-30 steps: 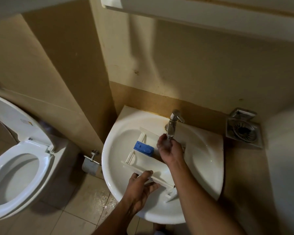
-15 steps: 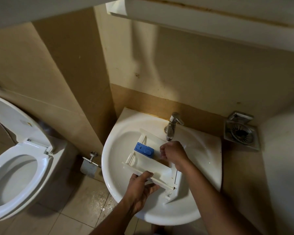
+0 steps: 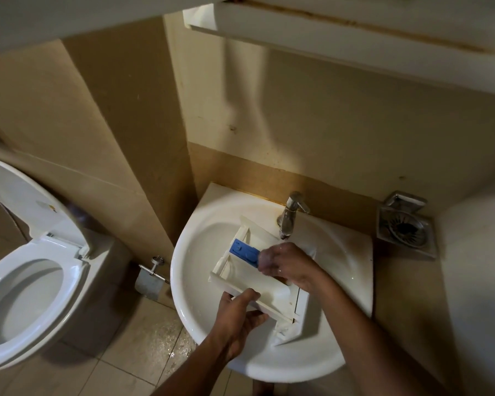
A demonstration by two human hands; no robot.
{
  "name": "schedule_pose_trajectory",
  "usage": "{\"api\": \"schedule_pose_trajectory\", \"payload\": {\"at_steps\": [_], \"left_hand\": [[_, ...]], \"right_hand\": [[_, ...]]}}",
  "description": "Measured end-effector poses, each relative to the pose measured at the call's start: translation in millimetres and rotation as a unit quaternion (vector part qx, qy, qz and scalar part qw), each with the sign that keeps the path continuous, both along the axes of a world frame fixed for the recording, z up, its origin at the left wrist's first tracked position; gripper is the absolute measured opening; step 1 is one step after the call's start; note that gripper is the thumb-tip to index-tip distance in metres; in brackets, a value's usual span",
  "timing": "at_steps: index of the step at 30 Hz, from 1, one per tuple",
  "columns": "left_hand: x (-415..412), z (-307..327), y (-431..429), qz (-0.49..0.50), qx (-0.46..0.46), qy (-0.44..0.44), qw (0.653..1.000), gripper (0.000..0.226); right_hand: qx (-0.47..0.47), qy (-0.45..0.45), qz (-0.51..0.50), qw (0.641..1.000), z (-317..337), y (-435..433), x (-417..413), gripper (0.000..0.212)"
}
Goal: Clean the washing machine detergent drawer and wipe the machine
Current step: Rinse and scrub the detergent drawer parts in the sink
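Note:
The white detergent drawer (image 3: 257, 290) lies tilted in the white sink (image 3: 200, 281), under the metal tap (image 3: 290, 217). A blue insert (image 3: 245, 251) sits in its far left compartment. My left hand (image 3: 240, 317) grips the drawer's near front panel from below. My right hand (image 3: 286, 264) is inside the drawer beside the blue insert, its fingers curled and wet; I cannot tell whether they hold anything. No washing machine is in sight.
An open toilet (image 3: 26, 275) stands at the left, with a paper holder (image 3: 150, 277) on the wall between it and the sink. A metal drain grate (image 3: 406, 230) rests on the ledge at the right. A white shelf (image 3: 340, 35) hangs overhead.
My right hand has dropped from under the tap spout down into the drawer, next to the blue insert. The left hand keeps its grip on the drawer front.

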State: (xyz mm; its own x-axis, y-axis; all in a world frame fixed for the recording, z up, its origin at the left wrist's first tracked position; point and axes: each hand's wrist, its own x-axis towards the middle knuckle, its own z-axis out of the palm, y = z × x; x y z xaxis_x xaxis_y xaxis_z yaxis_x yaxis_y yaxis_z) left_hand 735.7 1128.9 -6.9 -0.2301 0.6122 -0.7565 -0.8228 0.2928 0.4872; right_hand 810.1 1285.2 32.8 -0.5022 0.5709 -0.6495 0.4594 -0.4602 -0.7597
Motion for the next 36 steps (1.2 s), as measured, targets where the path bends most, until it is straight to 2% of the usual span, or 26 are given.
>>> {"api": "schedule_pose_trajectory", "payload": {"at_steps": [1,2,3,5,6,8,11,12,13,14,15,16,17,18,19,21,22,23,25,26,28,30,32,34,36], "left_hand": [[0,0,0,0.000,-0.002,0.000,1.000,0.048],[0,0,0,0.001,-0.004,-0.002,1.000,0.049],[0,0,0,0.001,-0.004,-0.003,1.000,0.049],[0,1,-1,-0.001,-0.002,-0.001,1.000,0.048],[1,2,-2,-0.003,-0.001,0.002,1.000,0.047],[2,3,-1,-0.004,-0.005,0.003,1.000,0.047],[2,4,-1,-0.002,-0.009,0.005,1.000,0.044],[2,4,-1,0.000,-0.010,0.006,1.000,0.044],[2,4,-2,0.001,-0.012,0.007,1.000,0.043],[1,4,-2,0.002,-0.013,0.006,1.000,0.042],[0,4,-2,0.003,-0.017,0.006,1.000,0.042],[-1,4,-2,0.003,-0.022,0.005,1.000,0.041],[-3,4,-1,0.003,-0.027,0.003,1.000,0.041],[-6,5,-1,0.003,-0.030,-0.001,1.000,0.041],[-8,5,-1,0.006,-0.035,-0.007,0.999,0.040],[-10,6,-2,0.008,-0.043,-0.028,0.999,0.035],[-8,8,-2,0.003,-0.046,-0.043,0.998,0.032],[-4,12,-1,-0.004,-0.047,-0.061,0.997,0.029],[7,17,0,-0.024,-0.039,-0.087,0.995,0.027],[10,18,0,-0.031,-0.035,-0.089,0.995,0.027],[9,18,-4,-0.015,-0.036,-0.079,0.996,0.027],[3,13,-7,0.002,-0.032,-0.055,0.998,0.028],[5,16,-4,-0.019,-0.016,-0.040,0.999,0.031],[12,21,-1,-0.064,0.002,-0.045,0.997,0.036],[12,24,-1,-0.077,-0.007,-0.062,0.995,0.030]], "right_hand": [[0.065,-0.067,0.040,0.995,2,0,1,0.012],[0.107,-0.109,0.022,0.988,0,2,3,0.016],[0.103,-0.111,-0.050,0.987,-2,6,5,0.017],[-0.036,-0.020,-0.235,0.971,-9,15,9,0.010],[-0.128,0.046,-0.295,0.946,-10,18,10,0.009],[-0.237,0.146,-0.348,0.895,-16,21,11,0.011],[-0.289,0.229,-0.390,0.843,-24,21,5,0.012],[-0.290,0.230,-0.392,0.842,-26,20,4,0.010],[-0.272,0.214,-0.366,0.864,-26,18,4,0.007],[-0.227,0.175,-0.306,0.908,-24,15,4,0.007],[-0.148,0.109,-0.207,0.961,-20,11,5,0.009],[-0.051,0.032,-0.083,0.995,-14,7,7,0.012],[0.049,-0.037,0.035,0.997,-11,3,11,0.015],[0.148,-0.090,0.115,0.978,-8,1,16,0.018],[0.243,-0.140,0.140,0.950,-6,-1,23,0.022],[0.393,-0.229,0.071,0.888,-2,-5,44,0.029],[0.416,-0.249,0.016,0.875,-5,-8,57,0.037],[0.379,-0.253,-0.033,0.890,-7,-13,67,0.054],[0.198,-0.204,-0.114,0.952,-16,-28,75,0.096],[0.134,-0.172,-0.141,0.966,-22,-36,73,0.105],[0.068,-0.126,-0.171,0.975,-29,-44,68,0.093],[0.042,-0.098,-0.158,0.982,-24,-49,69,0.081],[0.053,-0.105,-0.172,0.978,-17,-47,80,0.080],[0.051,-0.095,-0.233,0.966,-6,-48,89,0.078],[0.032,-0.073,-0.257,0.963,3,-53,82,0.079]]}}
